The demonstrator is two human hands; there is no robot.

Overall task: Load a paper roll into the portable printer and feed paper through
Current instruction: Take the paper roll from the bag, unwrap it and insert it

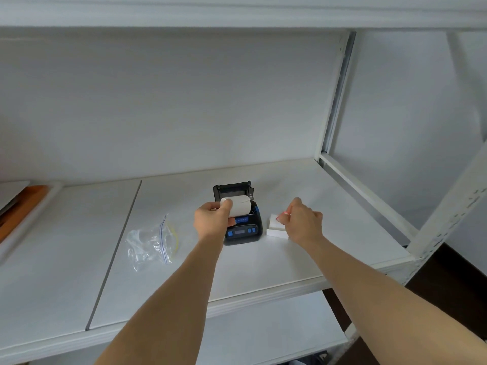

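Fingers [228, 206] of the left hand [210, 218] curl round the end of a white cylindrical paper roll [237, 205], thumb on the near face, holding it low over the open bay of the small black portable printer with blue buttons [243, 227]. That printer sits on the white shelf [263, 272], roughly midway along its depth and toward its right half, with the black hinged lid [233, 188] tipped up and back toward the rear wall so the bay is exposed. Gripping the roll by its end probably leaves the bay's width free for it to drop in.

Over by the printer's right side, the right hand [303, 223] is clenched into a loose fist, pinching something small and reddish [285, 213] between thumb and fingertips; what it is cannot be made out, perhaps a sticker or seal peeled from the roll. Under that hand lies a white rectangular block or box [275, 229], flat on the shelf, just beside the printer.

A crumpled clear zip bag with a blue and yellow seal strip [152, 241] lies well apart toward the shelf's left half, likely the roll's wrapping. Seating the roll seems to be the step in hand; feeding paper and closing the lid remain.
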